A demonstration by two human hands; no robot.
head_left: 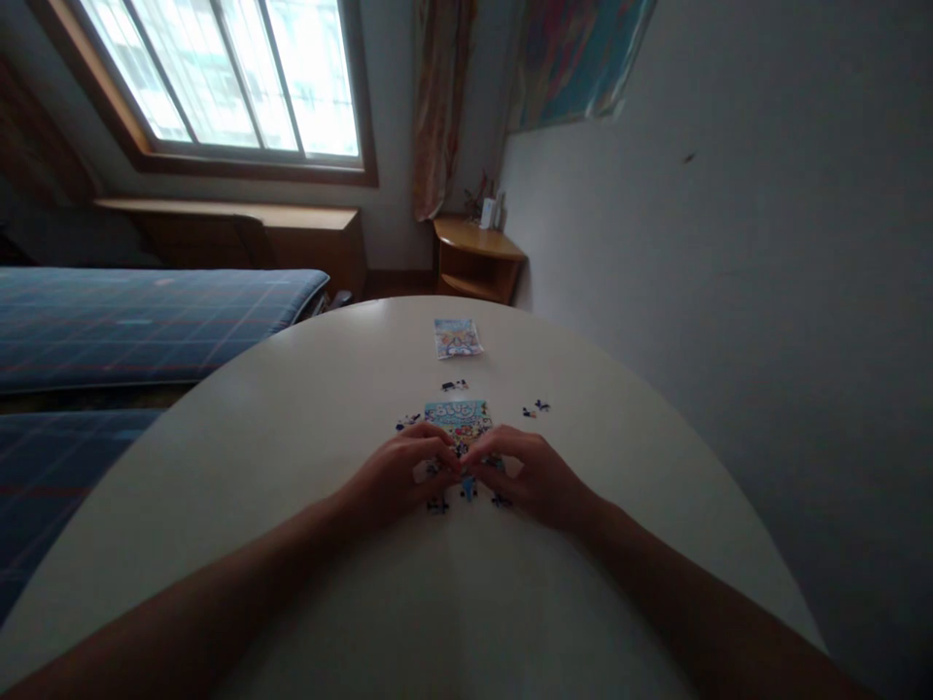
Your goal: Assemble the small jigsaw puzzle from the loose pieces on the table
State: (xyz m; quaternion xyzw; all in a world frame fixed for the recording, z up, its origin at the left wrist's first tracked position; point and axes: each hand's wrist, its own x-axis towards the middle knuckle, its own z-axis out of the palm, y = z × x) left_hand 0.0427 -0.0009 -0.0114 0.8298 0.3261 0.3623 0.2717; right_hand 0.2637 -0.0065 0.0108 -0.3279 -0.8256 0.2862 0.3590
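Note:
My left hand [408, 469] and my right hand [535, 474] meet over the middle of the table, thumbs and fingers drawn together in a pinch. Small dark jigsaw pieces [461, 450] show at their fingertips, mostly hidden by the fingers. Just beyond lies a colourful puzzle picture [459, 416] with large lettering along its top; my hands cover its near part. Below the fingers, a light-blue jigsaw piece [467, 486] rests on the table, with dark pieces [437, 506] to its left and another piece [500, 501] to its right.
Loose jigsaw pieces lie left [408, 421], beyond [455, 385] and right [537, 408] of the picture. A printed card [458, 338] sits near the far edge of the round white table [328, 399]. A plaid mattress [146, 326] is at left, a wall [729, 292] at right.

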